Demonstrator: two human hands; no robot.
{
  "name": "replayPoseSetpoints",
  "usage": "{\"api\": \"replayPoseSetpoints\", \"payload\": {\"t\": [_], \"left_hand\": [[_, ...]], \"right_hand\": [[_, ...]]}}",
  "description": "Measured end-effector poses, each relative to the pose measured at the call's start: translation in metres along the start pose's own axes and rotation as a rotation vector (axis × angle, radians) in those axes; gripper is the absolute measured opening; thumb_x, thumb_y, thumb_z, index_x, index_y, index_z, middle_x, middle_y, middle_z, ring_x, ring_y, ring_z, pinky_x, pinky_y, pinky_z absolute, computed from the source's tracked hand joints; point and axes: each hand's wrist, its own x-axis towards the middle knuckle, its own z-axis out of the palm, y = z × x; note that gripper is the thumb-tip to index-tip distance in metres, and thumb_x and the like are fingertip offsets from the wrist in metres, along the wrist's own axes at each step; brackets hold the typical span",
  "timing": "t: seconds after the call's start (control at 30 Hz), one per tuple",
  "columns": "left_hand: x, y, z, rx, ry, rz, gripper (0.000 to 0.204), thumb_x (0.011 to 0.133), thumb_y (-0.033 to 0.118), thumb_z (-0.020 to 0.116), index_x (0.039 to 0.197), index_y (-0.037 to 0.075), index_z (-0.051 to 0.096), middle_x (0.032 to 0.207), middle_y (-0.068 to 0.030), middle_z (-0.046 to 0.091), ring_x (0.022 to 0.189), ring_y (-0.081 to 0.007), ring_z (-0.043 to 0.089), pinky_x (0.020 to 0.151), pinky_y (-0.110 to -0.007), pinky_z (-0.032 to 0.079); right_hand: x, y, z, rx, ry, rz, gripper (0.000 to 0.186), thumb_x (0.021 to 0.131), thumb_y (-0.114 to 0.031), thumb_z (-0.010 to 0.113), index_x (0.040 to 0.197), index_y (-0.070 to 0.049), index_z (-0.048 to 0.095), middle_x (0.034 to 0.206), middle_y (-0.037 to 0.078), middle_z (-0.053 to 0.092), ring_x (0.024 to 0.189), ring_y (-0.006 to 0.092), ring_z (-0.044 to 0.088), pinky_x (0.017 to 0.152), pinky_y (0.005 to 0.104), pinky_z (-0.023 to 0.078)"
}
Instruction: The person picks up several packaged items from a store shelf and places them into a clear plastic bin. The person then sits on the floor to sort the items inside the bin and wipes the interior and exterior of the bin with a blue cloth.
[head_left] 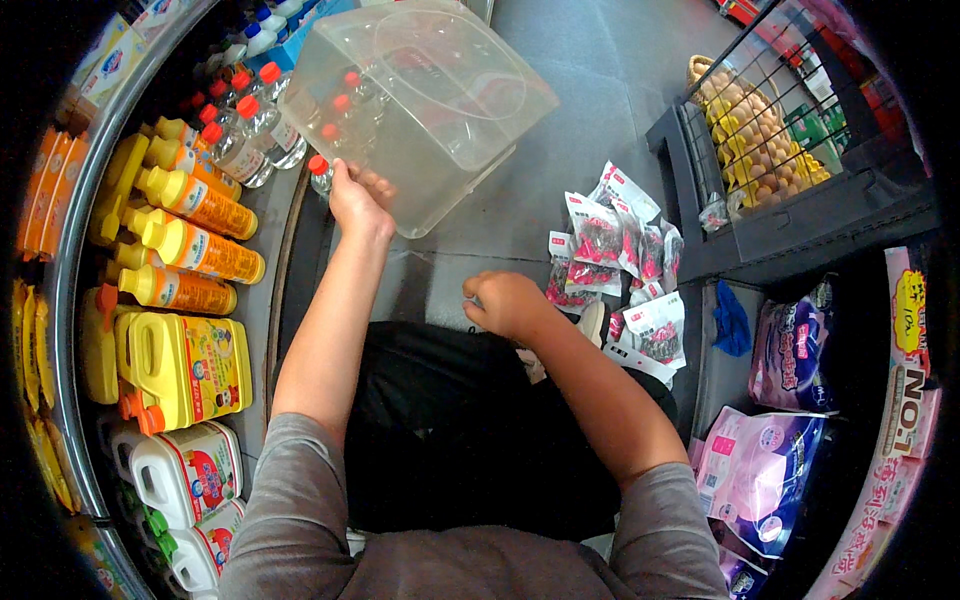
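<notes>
My left hand (pixel 360 203) grips the near left edge of a translucent plastic bin (pixel 455 85), which is tilted above the floor. The bin's inside looks bare, and bottles show through its wall. Some of my left fingers are behind the plastic. Low over my lap, my right hand (pixel 505 303) is closed; a small greyish bit shows at its fingers, too small to name. To the right of that hand, several white-and-clear packets (pixel 600 235) with pink print lie heaped on the floor. One more packet (pixel 650 330) lies nearer my knee.
On the left shelf stand clear red-capped bottles (pixel 265 130), orange yellow-capped bottles (pixel 205 200), a yellow jug (pixel 195 365) and white jugs (pixel 190 470). At right are a black rack with a basket of eggs (pixel 755 135), a blue cloth (pixel 732 318) and purple-pink packs (pixel 765 465).
</notes>
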Motion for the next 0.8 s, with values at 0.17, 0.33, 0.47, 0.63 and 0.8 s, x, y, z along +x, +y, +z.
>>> {"api": "replayPoseSetpoints", "payload": {"t": [0.17, 0.33, 0.47, 0.63, 0.8], "left_hand": [[0.0008, -0.0008, -0.0013, -0.001, -0.024, 0.003, 0.030, 0.090, 0.037, 0.040, 0.071, 0.014, 0.043, 0.055, -0.0013, 0.042, 0.046, -0.0159, 0.042, 0.041, -0.029, 0.035], [0.0009, -0.0017, -0.0012, 0.048, -0.028, 0.019, 0.029, 0.090, 0.036, 0.039, 0.071, 0.014, 0.042, 0.054, -0.0010, 0.041, 0.044, -0.0159, 0.042, 0.040, -0.028, 0.035], [-0.0019, -0.0020, -0.0001, 0.050, -0.033, 0.015, 0.029, 0.090, 0.035, 0.039, 0.070, 0.014, 0.042, 0.054, -0.0006, 0.041, 0.044, -0.0159, 0.043, 0.040, -0.028, 0.035], [-0.0027, -0.0015, 0.0001, 0.033, -0.043, 0.022, 0.030, 0.090, 0.036, 0.039, 0.070, 0.014, 0.042, 0.053, -0.0007, 0.041, 0.043, -0.0159, 0.042, 0.040, -0.028, 0.035], [-0.0026, -0.0014, -0.0004, 0.009, -0.058, 0.008, 0.030, 0.090, 0.036, 0.040, 0.071, 0.013, 0.042, 0.053, -0.0014, 0.041, 0.043, -0.0160, 0.042, 0.040, -0.029, 0.035]], "right_hand": [[0.0001, 0.0030, 0.0019, -0.006, -0.028, 0.009, 0.022, 0.072, -0.024, 0.052, 0.079, -0.004, 0.056, 0.081, 0.017, 0.059, 0.076, 0.0364, 0.057, 0.067, 0.0464, 0.046], [0.0014, 0.0035, 0.0025, -0.006, -0.026, 0.051, 0.020, 0.072, -0.022, 0.051, 0.078, -0.004, 0.056, 0.081, 0.017, 0.059, 0.074, 0.0362, 0.057, 0.066, 0.0460, 0.046], [0.0010, 0.0049, 0.0019, 0.004, -0.020, 0.054, 0.019, 0.072, -0.022, 0.051, 0.078, -0.004, 0.057, 0.081, 0.017, 0.060, 0.074, 0.0360, 0.057, 0.066, 0.0459, 0.046], [0.0009, 0.0041, 0.0016, 0.002, -0.021, 0.044, 0.019, 0.073, -0.021, 0.050, 0.078, -0.004, 0.057, 0.080, 0.017, 0.059, 0.074, 0.0359, 0.057, 0.066, 0.0460, 0.046], [0.0015, 0.0058, 0.0030, -0.014, -0.045, 0.067, 0.019, 0.073, -0.021, 0.050, 0.078, -0.003, 0.056, 0.080, 0.017, 0.059, 0.075, 0.0360, 0.057, 0.066, 0.0459, 0.046]]}}
